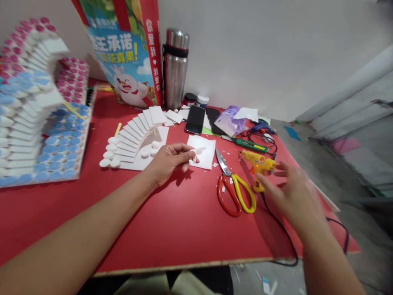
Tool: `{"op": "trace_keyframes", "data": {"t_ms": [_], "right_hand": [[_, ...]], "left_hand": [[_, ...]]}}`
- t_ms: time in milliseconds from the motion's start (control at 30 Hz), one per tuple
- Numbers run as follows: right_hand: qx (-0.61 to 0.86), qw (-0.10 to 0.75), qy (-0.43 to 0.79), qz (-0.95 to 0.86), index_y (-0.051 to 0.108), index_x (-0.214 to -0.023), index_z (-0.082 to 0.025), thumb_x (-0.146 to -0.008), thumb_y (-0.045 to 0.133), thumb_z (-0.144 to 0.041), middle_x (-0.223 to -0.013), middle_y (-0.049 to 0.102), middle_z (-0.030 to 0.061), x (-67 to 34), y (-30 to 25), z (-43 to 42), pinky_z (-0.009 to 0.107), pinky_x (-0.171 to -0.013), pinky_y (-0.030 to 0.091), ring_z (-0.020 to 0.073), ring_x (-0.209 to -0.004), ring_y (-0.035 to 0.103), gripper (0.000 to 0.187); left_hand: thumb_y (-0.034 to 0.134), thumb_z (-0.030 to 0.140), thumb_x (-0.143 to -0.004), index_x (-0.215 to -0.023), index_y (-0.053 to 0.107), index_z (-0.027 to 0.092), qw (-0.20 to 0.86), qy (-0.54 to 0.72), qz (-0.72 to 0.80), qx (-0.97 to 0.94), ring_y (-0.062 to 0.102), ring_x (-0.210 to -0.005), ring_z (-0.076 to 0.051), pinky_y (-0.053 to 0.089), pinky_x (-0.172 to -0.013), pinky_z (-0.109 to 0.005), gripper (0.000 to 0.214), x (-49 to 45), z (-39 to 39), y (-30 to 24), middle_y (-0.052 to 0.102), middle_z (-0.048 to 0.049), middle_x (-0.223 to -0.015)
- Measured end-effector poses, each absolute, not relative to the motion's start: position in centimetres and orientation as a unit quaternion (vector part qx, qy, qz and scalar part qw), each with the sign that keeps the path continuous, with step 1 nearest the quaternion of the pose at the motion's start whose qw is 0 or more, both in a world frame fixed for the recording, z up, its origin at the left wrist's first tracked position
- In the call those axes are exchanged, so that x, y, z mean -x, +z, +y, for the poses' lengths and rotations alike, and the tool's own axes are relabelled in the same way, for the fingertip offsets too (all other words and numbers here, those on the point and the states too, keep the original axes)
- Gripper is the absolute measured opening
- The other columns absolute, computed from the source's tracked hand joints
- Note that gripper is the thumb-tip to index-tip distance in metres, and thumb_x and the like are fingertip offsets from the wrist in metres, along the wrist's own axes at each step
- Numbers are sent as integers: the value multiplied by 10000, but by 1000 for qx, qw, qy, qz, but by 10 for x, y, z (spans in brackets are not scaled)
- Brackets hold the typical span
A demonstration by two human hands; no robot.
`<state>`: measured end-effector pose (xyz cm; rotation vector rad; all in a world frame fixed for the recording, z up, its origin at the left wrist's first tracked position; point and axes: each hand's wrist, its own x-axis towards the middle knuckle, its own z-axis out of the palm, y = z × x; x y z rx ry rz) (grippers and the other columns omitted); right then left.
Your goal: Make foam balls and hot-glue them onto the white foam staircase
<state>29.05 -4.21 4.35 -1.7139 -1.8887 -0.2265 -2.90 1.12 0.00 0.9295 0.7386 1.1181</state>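
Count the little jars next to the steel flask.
2. A dark-lidded jar stands right beside the steel flask; a white-lidded jar stands just right of it, behind the phone. Others may be hidden.

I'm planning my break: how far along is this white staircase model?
Looks done: the white steps are fanned out on their base, with a few ovals at the lower edge; a coloured model beside it looks complete. In hand: the left hand pinches a white piece over a white square; the right hand is open by the glue gun. Left: most steps carry no ovals or colour.
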Motion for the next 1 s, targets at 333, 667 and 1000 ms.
{"op": "trace_keyframes", "data": {"t_ms": [333,667,1000], "right_hand": [[542,392,309,-676,776,-912,-178,-928,621,-334,-672,683,31,-161,79,-5,278,-537,448,140,-572,593,220],[500,410,611,-456,791,-789,-129,-707,831,-366,-736,744,72,-169,37,16,209,-439,409,103,-522,608,254],[511,384,577,-508,794,-737,-146,-672,784,-266,-668,730,48,-173,36,20,213,-433,374,105,-513,599,136]], "left_hand": [[847,313,-788,-899,768,150,638,507,364,-451,574,-514,-59,497,-518,-194,212,31,9,0,724,-22,-781],[832,328,-782,-920,762,144,623,443,413,-495,608,-527,-116,546,-534,-247,240,32,8,3,639,4,-606],[812,321,-802,-909,756,147,613,425,421,-516,626,-544,-120,517,-510,-236,212,30,5,5,692,-19,-682]]}}
